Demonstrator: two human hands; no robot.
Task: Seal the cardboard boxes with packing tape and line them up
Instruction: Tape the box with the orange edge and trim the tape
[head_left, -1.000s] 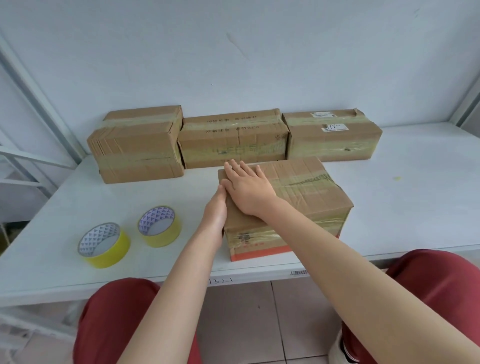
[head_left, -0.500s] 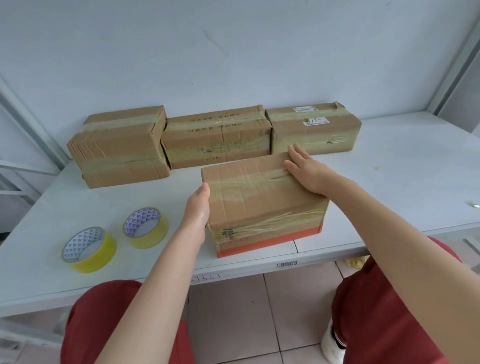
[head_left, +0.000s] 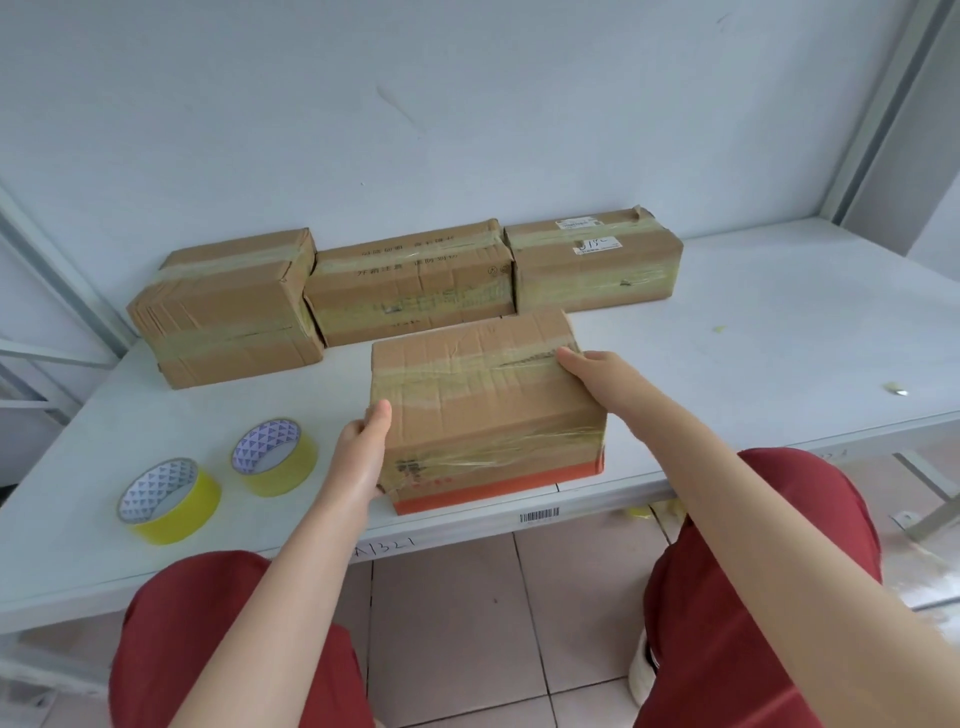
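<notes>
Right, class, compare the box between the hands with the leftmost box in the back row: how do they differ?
The front box has an orange band along its lower front edge; the leftmost rear box shows none. The front box is gripped by the left hand and right hand near the table's front edge; the leftmost rear box stands untouched at the back. Both are brown cardboard sealed with tape.

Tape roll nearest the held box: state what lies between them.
In the head view, only the left hand, gripping the box by its left side. Otherwise bare table.
</notes>
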